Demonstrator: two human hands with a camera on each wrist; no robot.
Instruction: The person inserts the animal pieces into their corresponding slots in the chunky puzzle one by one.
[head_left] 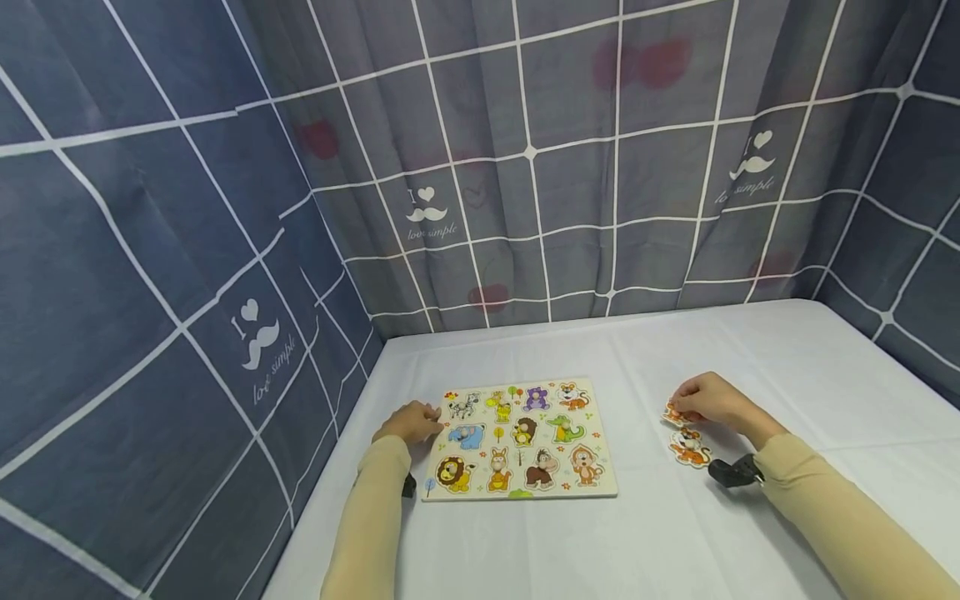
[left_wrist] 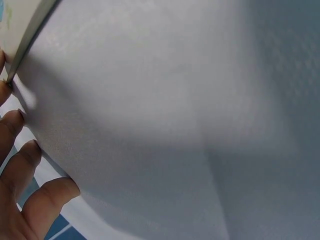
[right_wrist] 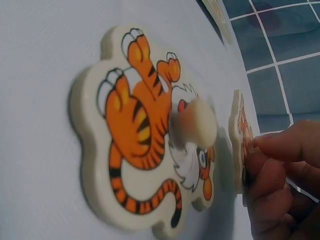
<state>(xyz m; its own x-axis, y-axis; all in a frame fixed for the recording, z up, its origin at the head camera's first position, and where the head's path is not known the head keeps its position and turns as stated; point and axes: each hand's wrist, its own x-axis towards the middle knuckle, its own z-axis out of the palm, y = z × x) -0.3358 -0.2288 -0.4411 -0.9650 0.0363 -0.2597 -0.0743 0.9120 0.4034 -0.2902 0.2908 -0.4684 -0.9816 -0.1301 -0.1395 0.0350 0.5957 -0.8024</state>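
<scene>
A wooden animal puzzle board point(head_left: 520, 493) lies flat on the white table. At its left edge rests my left hand point(head_left: 409, 422), with its fingertips point(left_wrist: 31, 151) spread along the table and the nearest ones touching the board's edge. To the right of the board, my right hand point(head_left: 716, 402) pinches an orange animal puzzle piece point(head_left: 673, 414), partly hidden by the fingers. Just nearer to me lies a tiger puzzle piece point(head_left: 689, 448), picture up; its round pale knob point(right_wrist: 202, 123) stands out in the right wrist view.
A grey-blue checked curtain point(head_left: 480, 167) hangs behind the table and along its sides. White cloth point(head_left: 570, 550) covers the table. Dark straps with small devices point(head_left: 737, 472) sit on the wrists, the right one close to the tiger piece.
</scene>
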